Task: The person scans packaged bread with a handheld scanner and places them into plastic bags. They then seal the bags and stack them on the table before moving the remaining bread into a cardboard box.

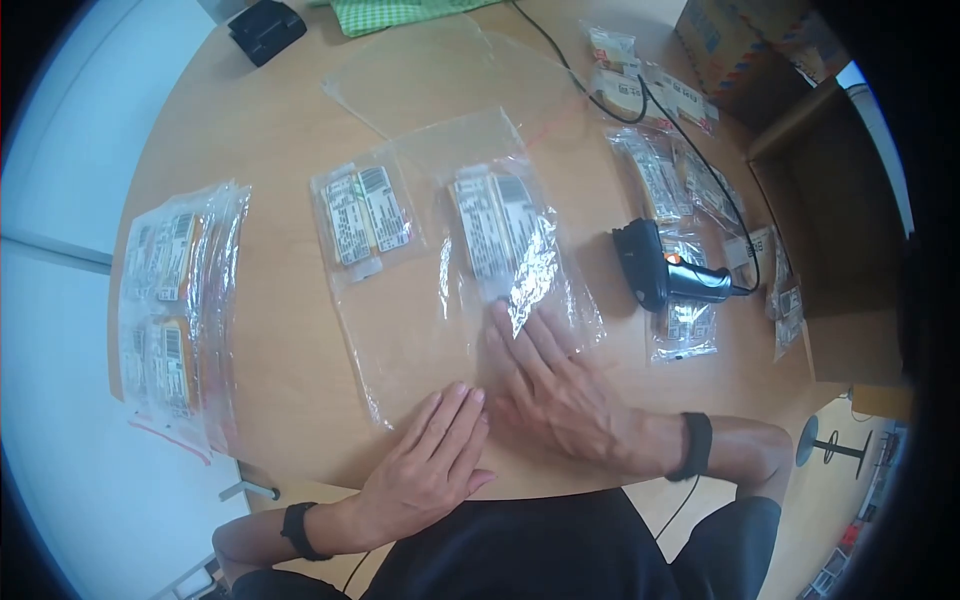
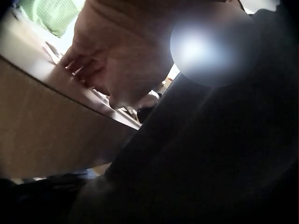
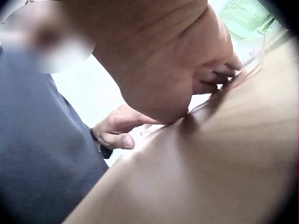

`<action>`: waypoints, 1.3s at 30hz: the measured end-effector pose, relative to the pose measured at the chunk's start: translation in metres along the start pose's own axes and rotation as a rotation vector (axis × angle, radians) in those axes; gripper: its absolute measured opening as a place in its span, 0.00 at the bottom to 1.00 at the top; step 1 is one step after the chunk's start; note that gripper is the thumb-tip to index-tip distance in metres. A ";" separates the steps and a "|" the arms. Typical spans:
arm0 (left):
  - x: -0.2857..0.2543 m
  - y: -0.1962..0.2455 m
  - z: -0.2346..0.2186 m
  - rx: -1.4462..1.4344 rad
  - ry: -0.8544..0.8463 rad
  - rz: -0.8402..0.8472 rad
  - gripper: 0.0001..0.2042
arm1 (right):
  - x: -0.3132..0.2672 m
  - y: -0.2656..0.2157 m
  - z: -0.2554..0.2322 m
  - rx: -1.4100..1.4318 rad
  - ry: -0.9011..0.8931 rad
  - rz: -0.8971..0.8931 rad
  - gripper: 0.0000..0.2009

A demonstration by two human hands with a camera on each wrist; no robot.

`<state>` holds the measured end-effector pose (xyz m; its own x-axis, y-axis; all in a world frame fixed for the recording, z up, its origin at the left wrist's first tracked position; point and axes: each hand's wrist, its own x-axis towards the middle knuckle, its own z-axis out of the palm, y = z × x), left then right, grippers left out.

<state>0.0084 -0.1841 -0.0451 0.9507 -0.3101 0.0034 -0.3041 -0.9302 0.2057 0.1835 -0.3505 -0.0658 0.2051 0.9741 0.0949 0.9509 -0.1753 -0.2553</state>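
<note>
A large clear plastic bag lies flat on the table in front of me. On it at the right is a small packet with printed labels; a second labelled packet lies at its upper left. My right hand rests palm down on the lower right of the bag, its straight fingertips right at the lower end of the right packet, where shiny plastic overlaps them. My left hand lies flat with straight fingers together at the bag's near edge, by the table's front. Neither hand grips anything.
A stack of filled clear bags stands at the left. To the right, a black barcode scanner lies on several small packets, its cable running behind. An open cardboard box is at the far right. A black stand and green checked cloth sit at the back.
</note>
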 end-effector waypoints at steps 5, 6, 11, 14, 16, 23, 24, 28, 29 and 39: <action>0.000 -0.001 0.000 0.007 0.002 0.020 0.34 | 0.041 0.026 0.007 -0.069 0.132 0.076 0.32; 0.000 -0.001 -0.001 0.006 0.002 0.028 0.34 | 0.041 0.026 0.006 -0.108 0.133 0.096 0.32; 0.001 -0.001 -0.003 -0.031 -0.003 0.045 0.33 | 0.008 0.000 -0.004 -0.026 0.064 -0.083 0.23; -0.001 -0.005 0.001 -0.045 -0.029 0.036 0.32 | -0.012 -0.004 -0.073 0.145 -0.108 -0.171 0.18; 0.004 -0.005 -0.007 -0.027 -0.018 0.065 0.31 | -0.022 0.013 -0.110 0.114 -0.018 -0.143 0.13; 0.014 -0.006 -0.038 -0.056 0.031 0.155 0.25 | -0.022 0.197 -0.127 -0.542 -0.138 0.521 0.16; 0.017 -0.007 -0.042 -0.109 0.069 0.179 0.24 | -0.026 0.208 -0.113 -0.544 -0.134 0.518 0.16; 0.032 -0.012 -0.061 -0.279 0.067 0.179 0.23 | -0.038 0.220 -0.086 -0.807 -0.006 0.456 0.14; 0.037 -0.013 -0.066 -0.279 0.070 0.183 0.23 | -0.041 0.215 -0.090 -0.781 0.037 0.444 0.14; 0.127 -0.031 -0.065 -2.257 0.213 -0.363 0.26 | -0.019 0.039 -0.115 -0.881 0.501 -0.149 0.12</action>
<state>0.1421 -0.1819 0.0126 0.9682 -0.0788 -0.2375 0.2118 0.7636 0.6100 0.2430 -0.3917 0.0331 -0.0478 0.8586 0.5104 0.7660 -0.2964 0.5704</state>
